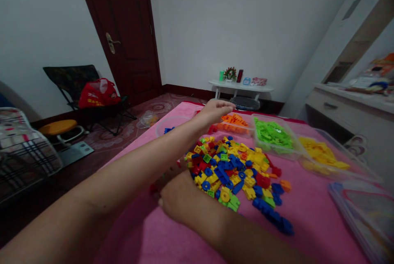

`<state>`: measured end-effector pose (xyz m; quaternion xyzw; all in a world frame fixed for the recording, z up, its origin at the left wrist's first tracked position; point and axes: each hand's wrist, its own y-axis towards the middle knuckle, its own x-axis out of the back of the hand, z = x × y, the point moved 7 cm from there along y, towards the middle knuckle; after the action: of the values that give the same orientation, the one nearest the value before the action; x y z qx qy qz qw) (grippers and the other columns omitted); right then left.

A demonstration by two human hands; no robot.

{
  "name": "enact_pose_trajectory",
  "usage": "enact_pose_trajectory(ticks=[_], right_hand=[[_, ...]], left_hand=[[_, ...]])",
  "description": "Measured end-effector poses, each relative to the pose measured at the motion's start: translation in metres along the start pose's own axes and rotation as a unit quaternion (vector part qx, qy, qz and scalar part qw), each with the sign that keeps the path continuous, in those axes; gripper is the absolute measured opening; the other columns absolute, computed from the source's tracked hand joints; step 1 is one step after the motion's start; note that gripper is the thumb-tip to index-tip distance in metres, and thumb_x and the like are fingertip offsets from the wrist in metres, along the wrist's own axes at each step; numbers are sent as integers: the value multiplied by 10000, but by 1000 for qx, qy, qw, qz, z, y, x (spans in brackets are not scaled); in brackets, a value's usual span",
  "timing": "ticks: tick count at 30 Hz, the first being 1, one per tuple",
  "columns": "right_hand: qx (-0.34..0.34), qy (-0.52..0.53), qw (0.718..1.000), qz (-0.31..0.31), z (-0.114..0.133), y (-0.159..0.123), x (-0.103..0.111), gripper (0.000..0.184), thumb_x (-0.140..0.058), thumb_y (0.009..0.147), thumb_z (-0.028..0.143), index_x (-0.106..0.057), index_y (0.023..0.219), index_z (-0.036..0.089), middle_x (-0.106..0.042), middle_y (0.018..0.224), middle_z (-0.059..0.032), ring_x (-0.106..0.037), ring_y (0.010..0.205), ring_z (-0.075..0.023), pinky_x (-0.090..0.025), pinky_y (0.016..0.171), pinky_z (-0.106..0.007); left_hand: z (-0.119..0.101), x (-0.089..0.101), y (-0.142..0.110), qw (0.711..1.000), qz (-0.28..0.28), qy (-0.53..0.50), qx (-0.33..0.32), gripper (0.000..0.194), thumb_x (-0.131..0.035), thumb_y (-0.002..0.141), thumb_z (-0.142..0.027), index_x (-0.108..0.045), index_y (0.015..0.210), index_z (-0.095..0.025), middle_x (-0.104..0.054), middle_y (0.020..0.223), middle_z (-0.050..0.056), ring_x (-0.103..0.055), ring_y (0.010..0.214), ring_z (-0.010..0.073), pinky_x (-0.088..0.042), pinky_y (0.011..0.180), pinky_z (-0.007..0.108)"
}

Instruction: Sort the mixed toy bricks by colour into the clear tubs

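So the loose heap of bricks (227, 169) sits in the middle of the pink-covered bench (314, 227), probably so either hand can get at it. The arms cross here: the left hand (212, 112) is stretched out around the heap's 11 to 12 o'clock, over the far side, beside the orange-filled tub (235, 131), fingers pointing toward 3. Its grip looks fairly narrow, but I can't tell if there's anything in it. The right hand (177, 194) is tucked underneath the left forearm at the heap's 8 to 9 o'clock, likely because that's how it gets to the near-left edge. Its fingers are mostly hidden and blurry, so no idea whether that grip is wide, narrow or holding a brick. Green bricks (273, 132) are in a tub at about 1 o'clock and yellow ones (321, 153) at 2, I'd guess split by colour so the shades don't mix. A few blue bits (168, 130) are in a clear tub at 10 to 11. A joined blue strip (272, 215) lies at 5, just off the heap, maybe to keep it separate, and the clear plastic (363, 214) is way over at 4.
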<state>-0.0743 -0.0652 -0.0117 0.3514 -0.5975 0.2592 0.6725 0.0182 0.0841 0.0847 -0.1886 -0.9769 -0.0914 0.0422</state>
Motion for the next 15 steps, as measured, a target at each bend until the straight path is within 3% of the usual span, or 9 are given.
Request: enact_pose_trajectory(ticks=[6, 11, 15], right_hand=[[-79, -60, 995, 19, -42, -32, 20, 348, -516, 811, 249, -635, 1116, 131, -580, 1229, -175, -434, 1207, -318, -232, 1038, -545], [-166, -89, 982, 12, -87, -66, 53, 320, -455, 844, 265, -686, 1002, 110, -645, 1056, -172, -511, 1073, -308, -281, 1006, -508], [-230, -95, 967, 44, -111, -93, 75, 272, -460, 845, 242, -707, 890, 134, -652, 990, -156, -531, 1012, -299, -313, 975, -511]], left_hand=[[0, -22, -15, 999, 36, -17, -34, 163, -578, 792, -163, -696, 901, -134, -690, 899, 57, -583, 757, 105, -445, 715, 237], [5, -32, -20, 996, 64, -35, -48, 138, -586, 785, -136, -712, 843, -137, -698, 840, 50, -597, 751, 109, -443, 714, 235], [9, -31, -23, 996, 70, -30, -39, 118, -611, 765, -138, -712, 828, -143, -702, 861, 57, -602, 806, 128, -455, 735, 249]])
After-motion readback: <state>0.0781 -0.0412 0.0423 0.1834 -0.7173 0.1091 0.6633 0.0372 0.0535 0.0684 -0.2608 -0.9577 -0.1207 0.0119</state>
